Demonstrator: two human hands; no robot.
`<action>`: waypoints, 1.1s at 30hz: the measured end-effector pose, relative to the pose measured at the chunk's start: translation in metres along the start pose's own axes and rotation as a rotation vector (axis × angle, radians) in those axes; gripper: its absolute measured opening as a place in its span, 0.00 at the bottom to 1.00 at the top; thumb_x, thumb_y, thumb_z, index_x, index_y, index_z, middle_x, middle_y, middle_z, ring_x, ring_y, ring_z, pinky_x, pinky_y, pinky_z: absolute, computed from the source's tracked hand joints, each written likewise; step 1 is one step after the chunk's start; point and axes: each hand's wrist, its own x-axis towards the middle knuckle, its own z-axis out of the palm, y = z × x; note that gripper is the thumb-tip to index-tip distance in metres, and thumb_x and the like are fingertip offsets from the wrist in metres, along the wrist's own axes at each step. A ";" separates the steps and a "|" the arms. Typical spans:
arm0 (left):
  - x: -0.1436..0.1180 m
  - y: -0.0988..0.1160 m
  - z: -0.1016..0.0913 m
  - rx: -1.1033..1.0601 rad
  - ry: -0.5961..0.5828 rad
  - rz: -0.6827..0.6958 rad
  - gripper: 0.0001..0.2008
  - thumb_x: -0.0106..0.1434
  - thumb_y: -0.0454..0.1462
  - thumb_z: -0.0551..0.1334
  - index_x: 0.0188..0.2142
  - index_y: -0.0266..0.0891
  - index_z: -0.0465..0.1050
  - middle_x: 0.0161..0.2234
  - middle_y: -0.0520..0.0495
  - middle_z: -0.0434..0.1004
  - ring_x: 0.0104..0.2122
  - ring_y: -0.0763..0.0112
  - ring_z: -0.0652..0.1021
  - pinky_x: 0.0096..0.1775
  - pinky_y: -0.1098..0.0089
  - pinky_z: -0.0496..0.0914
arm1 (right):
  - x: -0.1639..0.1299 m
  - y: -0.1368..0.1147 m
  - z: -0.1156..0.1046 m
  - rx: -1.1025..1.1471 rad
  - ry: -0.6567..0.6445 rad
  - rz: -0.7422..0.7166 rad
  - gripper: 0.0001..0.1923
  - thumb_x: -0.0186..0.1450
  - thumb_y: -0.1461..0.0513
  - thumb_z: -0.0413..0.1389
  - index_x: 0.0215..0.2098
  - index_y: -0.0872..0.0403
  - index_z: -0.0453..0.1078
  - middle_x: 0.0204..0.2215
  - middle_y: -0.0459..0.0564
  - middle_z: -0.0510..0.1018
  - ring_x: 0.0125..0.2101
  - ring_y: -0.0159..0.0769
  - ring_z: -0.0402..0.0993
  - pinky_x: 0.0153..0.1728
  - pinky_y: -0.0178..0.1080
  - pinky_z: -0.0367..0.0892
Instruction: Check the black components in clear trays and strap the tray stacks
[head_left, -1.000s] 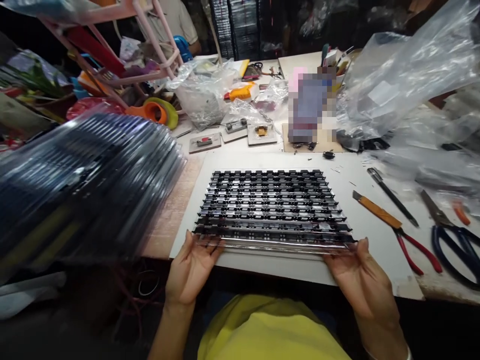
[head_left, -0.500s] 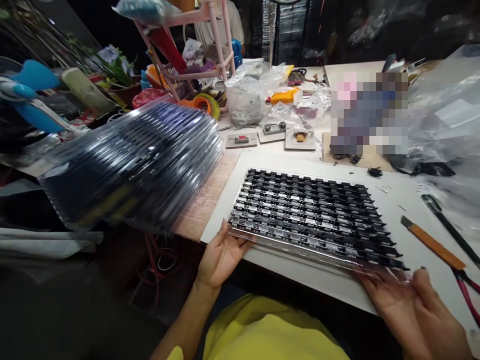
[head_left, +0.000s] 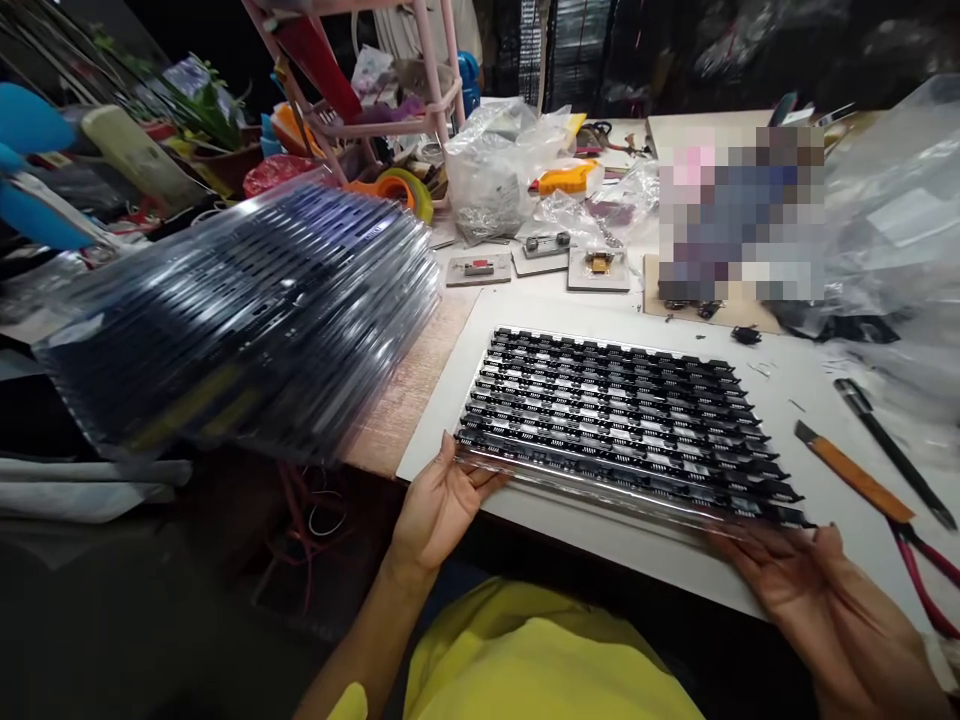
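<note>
A clear plastic tray (head_left: 622, 420) filled with rows of small black components lies over a white board (head_left: 660, 560) on the table. My left hand (head_left: 439, 505) grips the tray's near left corner. My right hand (head_left: 810, 585) holds its near right corner from below. The near edge of the tray is lifted slightly off the board. A tall stack of similar black trays in clear plastic (head_left: 247, 320) sits to the left, close to my left hand.
An orange-handled knife (head_left: 851, 470), a black pen-like tool (head_left: 892, 450) and red-handled pliers (head_left: 926, 580) lie at the right. Small jigs (head_left: 600, 270), plastic bags (head_left: 502, 170), tape rolls (head_left: 397, 190) and a pink rack (head_left: 420, 80) crowd the back. A blurred-out box (head_left: 739, 215) stands behind the tray.
The view has swung left, so the tray and my hands sit further right in the picture. Both hands keep their hold on the tray's near corners.
</note>
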 end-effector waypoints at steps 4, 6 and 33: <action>0.001 0.000 -0.001 0.008 0.008 0.003 0.19 0.70 0.39 0.46 0.39 0.35 0.74 0.39 0.42 0.80 0.42 0.60 0.79 0.49 0.54 0.69 | 0.003 0.004 -0.006 0.006 -0.059 -0.039 0.13 0.64 0.53 0.51 0.37 0.47 0.75 0.42 0.53 0.79 0.43 0.46 0.75 0.55 0.60 0.58; 0.001 0.000 -0.001 0.010 0.011 0.000 0.19 0.70 0.39 0.46 0.38 0.35 0.74 0.39 0.42 0.80 0.42 0.60 0.79 0.48 0.56 0.70 | 0.005 0.006 -0.008 0.012 -0.088 -0.053 0.13 0.64 0.53 0.51 0.36 0.47 0.75 0.42 0.53 0.79 0.43 0.48 0.75 0.54 0.62 0.59; 0.006 0.007 0.006 0.109 0.222 0.013 0.25 0.70 0.36 0.40 0.38 0.39 0.77 0.40 0.40 0.80 0.40 0.60 0.80 0.43 0.55 0.75 | -0.001 -0.001 0.004 0.192 -0.377 -0.063 0.16 0.67 0.55 0.50 0.37 0.56 0.75 0.37 0.52 0.81 0.40 0.38 0.77 0.45 0.44 0.72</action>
